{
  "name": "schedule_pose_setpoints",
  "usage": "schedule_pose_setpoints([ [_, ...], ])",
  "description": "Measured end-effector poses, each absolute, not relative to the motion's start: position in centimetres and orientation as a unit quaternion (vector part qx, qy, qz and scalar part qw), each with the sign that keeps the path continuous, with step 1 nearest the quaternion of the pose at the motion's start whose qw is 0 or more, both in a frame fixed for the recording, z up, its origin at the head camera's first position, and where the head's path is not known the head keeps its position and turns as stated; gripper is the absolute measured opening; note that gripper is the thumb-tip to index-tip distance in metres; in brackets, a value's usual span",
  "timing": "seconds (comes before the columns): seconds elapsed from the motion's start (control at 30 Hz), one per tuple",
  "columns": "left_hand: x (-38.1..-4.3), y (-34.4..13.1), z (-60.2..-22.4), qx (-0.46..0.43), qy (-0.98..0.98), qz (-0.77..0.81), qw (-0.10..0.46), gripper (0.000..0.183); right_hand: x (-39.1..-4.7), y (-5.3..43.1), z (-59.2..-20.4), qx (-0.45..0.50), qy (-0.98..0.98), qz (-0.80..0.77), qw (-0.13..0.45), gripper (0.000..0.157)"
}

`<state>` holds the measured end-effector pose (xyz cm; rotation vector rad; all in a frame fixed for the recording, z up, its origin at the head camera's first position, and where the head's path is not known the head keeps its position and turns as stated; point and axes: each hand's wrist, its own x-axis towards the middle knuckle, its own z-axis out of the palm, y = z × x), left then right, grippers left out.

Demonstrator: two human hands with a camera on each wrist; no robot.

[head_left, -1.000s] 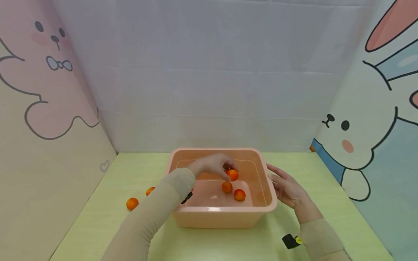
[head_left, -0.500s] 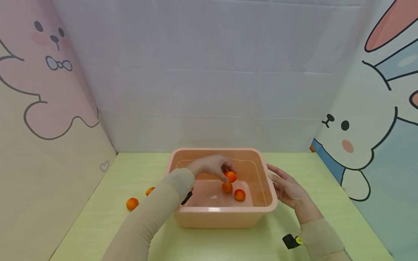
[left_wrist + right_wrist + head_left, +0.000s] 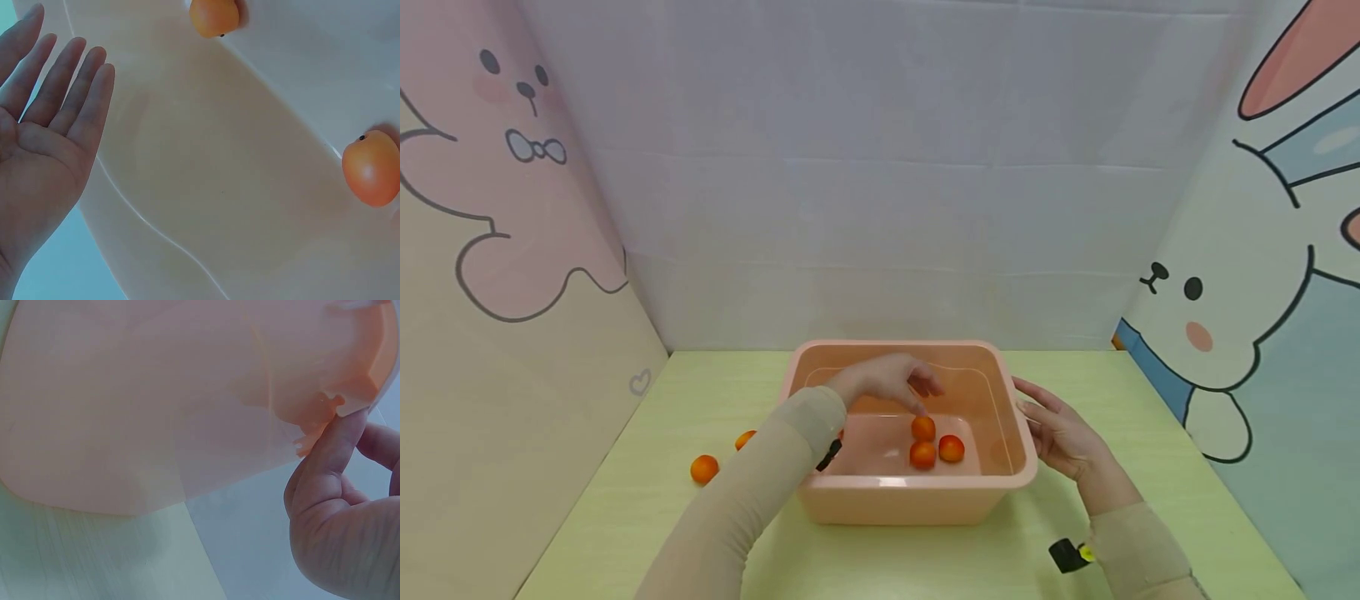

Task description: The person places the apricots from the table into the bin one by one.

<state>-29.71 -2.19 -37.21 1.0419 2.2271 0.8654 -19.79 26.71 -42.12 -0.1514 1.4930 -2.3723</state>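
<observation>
My left hand [image 3: 891,383] hovers inside a pink plastic basin [image 3: 917,482], palm bare and fingers extended in the left wrist view. Just below its fingertips lies a small orange fruit [image 3: 923,428]. Two more orange fruits sit close by on the basin floor, a nearer fruit [image 3: 922,455] and a redder fruit [image 3: 952,448]. In the left wrist view, an orange fruit [image 3: 373,167] shows a dark stem spot. My right hand [image 3: 1063,433] touches the basin's right rim from outside; its thumb [image 3: 340,447] reaches under the lip in the right wrist view.
Left of the basin, an orange fruit [image 3: 703,469] lies on the pale green table [image 3: 700,392], with a second fruit [image 3: 745,439] partly behind my left sleeve. White cloth [image 3: 880,208] closes off the back; cartoon-printed panels stand at both sides.
My left hand has let go of the orange fruit it held, which now rests among the others in the basin. One fruit has shifted nearer to me. The right hand stays put.
</observation>
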Motion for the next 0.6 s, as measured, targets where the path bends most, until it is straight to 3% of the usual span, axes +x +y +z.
schedule_pose_setpoints([
  [0.6,-29.3,-4.3,-33.4,0.43,0.785,0.402,0.192,0.046,-19.8,26.6,-42.0,-0.036,0.536,-0.827,0.164,0.027],
])
